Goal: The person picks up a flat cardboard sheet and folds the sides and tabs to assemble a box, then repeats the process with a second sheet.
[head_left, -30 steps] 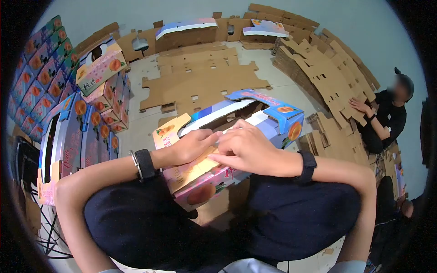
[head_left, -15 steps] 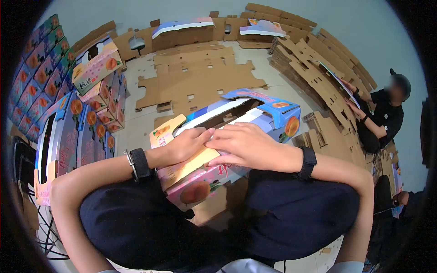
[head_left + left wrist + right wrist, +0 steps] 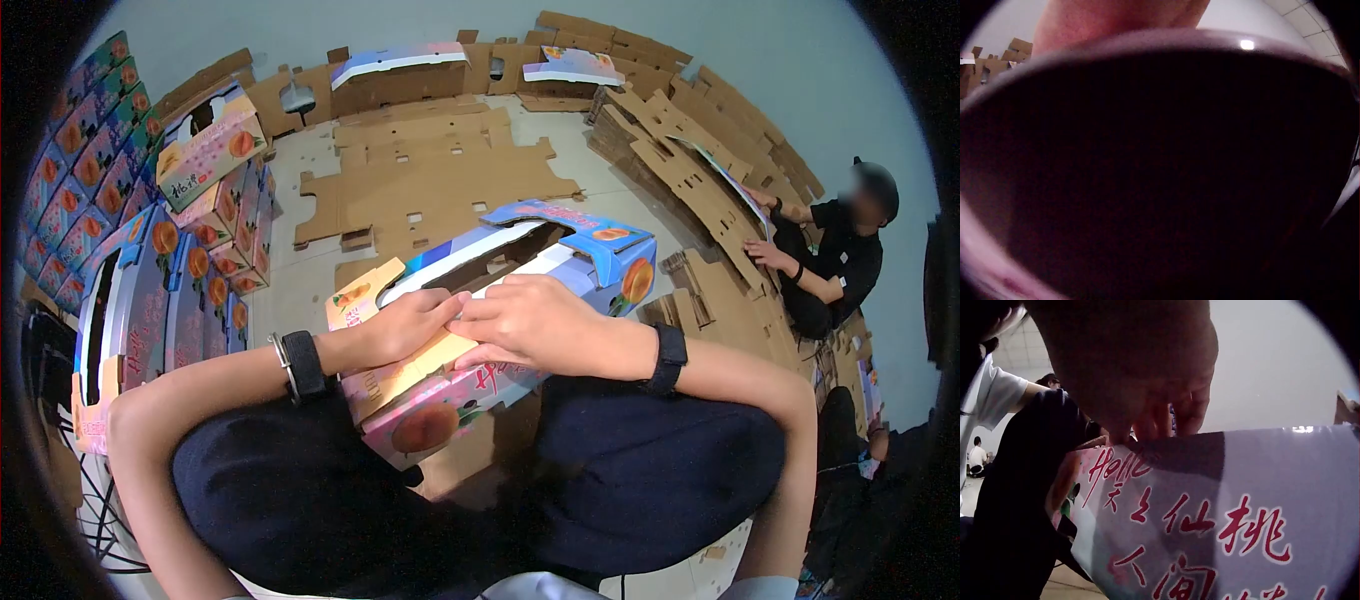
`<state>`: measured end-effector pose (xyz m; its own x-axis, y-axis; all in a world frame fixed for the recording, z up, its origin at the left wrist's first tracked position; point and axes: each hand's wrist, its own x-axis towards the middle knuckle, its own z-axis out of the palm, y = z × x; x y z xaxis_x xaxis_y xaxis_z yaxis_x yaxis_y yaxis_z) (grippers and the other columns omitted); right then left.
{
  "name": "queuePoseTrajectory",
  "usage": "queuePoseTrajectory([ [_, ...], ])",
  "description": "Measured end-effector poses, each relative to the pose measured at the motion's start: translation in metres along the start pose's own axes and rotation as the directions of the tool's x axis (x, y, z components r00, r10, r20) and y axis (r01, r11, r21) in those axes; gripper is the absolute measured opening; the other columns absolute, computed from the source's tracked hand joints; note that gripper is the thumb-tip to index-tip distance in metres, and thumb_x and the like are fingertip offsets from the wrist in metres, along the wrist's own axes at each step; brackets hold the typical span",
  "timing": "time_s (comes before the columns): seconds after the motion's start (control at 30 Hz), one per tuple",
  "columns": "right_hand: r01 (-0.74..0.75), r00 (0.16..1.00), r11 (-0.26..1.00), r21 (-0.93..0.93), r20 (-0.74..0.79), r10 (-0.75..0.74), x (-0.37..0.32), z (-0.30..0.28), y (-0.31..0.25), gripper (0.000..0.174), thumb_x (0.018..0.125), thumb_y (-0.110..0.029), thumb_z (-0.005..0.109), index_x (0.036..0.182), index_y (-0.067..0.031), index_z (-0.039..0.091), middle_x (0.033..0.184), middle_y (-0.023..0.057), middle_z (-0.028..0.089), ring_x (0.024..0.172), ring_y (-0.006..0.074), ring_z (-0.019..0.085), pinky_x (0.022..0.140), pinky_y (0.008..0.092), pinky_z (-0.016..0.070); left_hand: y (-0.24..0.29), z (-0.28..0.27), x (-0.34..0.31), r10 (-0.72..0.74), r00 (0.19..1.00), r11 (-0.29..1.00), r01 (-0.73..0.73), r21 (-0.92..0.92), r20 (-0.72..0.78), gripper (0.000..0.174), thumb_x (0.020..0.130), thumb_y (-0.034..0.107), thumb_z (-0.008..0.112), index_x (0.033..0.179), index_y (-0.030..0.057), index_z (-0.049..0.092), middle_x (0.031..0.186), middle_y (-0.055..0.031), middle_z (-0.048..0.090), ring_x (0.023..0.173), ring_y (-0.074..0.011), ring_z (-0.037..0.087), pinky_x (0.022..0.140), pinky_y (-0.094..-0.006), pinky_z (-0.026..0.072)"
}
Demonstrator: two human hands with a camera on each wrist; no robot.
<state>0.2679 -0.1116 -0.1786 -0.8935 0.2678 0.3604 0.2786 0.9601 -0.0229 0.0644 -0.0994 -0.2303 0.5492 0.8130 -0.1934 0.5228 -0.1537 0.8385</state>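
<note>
A printed cardboard fruit box point(image 3: 435, 425) with peach pictures stands between the person's knees, a long slot open along its top. A yellow flap point(image 3: 385, 385) covers its near left end; a blue flap point(image 3: 600, 245) folds over the far right end. The left hand point(image 3: 405, 325) lies on the yellow flap, its fingertips hidden. Beside it the right hand point(image 3: 535, 320) grips the box's top front edge, thumb low on the edge and fingers bent over the top. The right wrist view shows those fingers point(image 3: 1194, 412) bent down at the edge above red lettering. The left wrist view is mostly dark.
Finished-looking peach boxes point(image 3: 165, 290) stand at the left, with more stacked behind point(image 3: 85, 190). Flat brown cardboard sheets point(image 3: 440, 180) lie on the floor ahead; a pile of sheets point(image 3: 690, 180) leans at the right. Another person point(image 3: 845, 250) sits beside that pile, handling a printed sheet.
The right hand has settled lower and closer to the left hand on the box top. At the right, the other person now has a printed sheet over the cardboard pile.
</note>
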Motion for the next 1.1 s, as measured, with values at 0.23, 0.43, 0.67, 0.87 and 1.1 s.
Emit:
queuePoseTrajectory([
  [0.23,-0.483,0.861,0.862,0.156,0.267,0.434,-0.008,0.005,-0.001,0.042,0.093,-0.037,0.044,0.078,-0.0063,0.067,0.069,0.0181,0.062,0.066,0.0364,0.060,0.059,0.0464,0.0465,0.003,0.010,-0.003,0.101,0.992,0.991,-0.108,0.083,0.082,0.043,0.098,0.036,0.039,0.108,-0.0036,0.054,0.097,-0.0227,0.062,0.092,-0.0322,0.059,0.083,-0.0382,0.0450],
  [0.43,-0.603,0.798,0.758,0.248,0.208,0.566,-0.007,-0.004,-0.008,0.036,0.090,-0.032,0.049,0.076,-0.0029,0.066,0.069,0.0192,0.062,0.068,0.0375,0.061,0.061,0.0472,0.0461,0.007,0.006,-0.003,0.044,0.997,0.998,-0.041,0.048,-0.056,0.044,0.098,0.035,0.037,0.101,-0.0048,0.056,0.091,-0.0244,0.061,0.088,-0.0365,0.059,0.081,-0.0390,0.0445],
  [0.67,-0.748,0.663,0.564,0.350,0.438,0.607,0.001,-0.007,-0.013,0.039,0.087,-0.035,0.051,0.072,-0.0022,0.066,0.068,0.0165,0.064,0.067,0.0338,0.063,0.064,0.0443,0.0474,0.013,0.006,-0.004,0.062,0.998,0.995,-0.060,0.077,-0.019,0.045,0.099,0.034,0.036,0.097,-0.0065,0.055,0.087,-0.0251,0.060,0.084,-0.0380,0.057,0.079,-0.0412,0.0440],
  [0.87,-0.769,0.639,0.477,0.426,0.550,0.538,-0.009,0.006,-0.003,0.036,0.084,-0.036,0.052,0.078,-0.0048,0.069,0.070,0.0143,0.065,0.070,0.0282,0.064,0.065,0.0386,0.0476,0.011,0.009,-0.001,0.056,0.998,0.982,-0.057,0.181,0.006,0.047,0.099,0.035,0.035,0.094,-0.0064,0.057,0.087,-0.0255,0.060,0.086,-0.0396,0.057,0.080,-0.0426,0.0438],
  [1.1,-0.764,0.622,0.287,0.578,0.545,0.562,-0.017,0.025,0.004,0.028,0.081,-0.031,0.056,0.084,-0.0063,0.069,0.078,0.0118,0.067,0.075,0.0239,0.064,0.068,0.0333,0.0470,0.014,0.007,-0.003,0.031,0.999,0.993,-0.030,0.115,-0.009,0.041,0.098,0.034,0.039,0.095,-0.0041,0.054,0.086,-0.0239,0.060,0.086,-0.0373,0.058,0.080,-0.0398,0.0443],
])
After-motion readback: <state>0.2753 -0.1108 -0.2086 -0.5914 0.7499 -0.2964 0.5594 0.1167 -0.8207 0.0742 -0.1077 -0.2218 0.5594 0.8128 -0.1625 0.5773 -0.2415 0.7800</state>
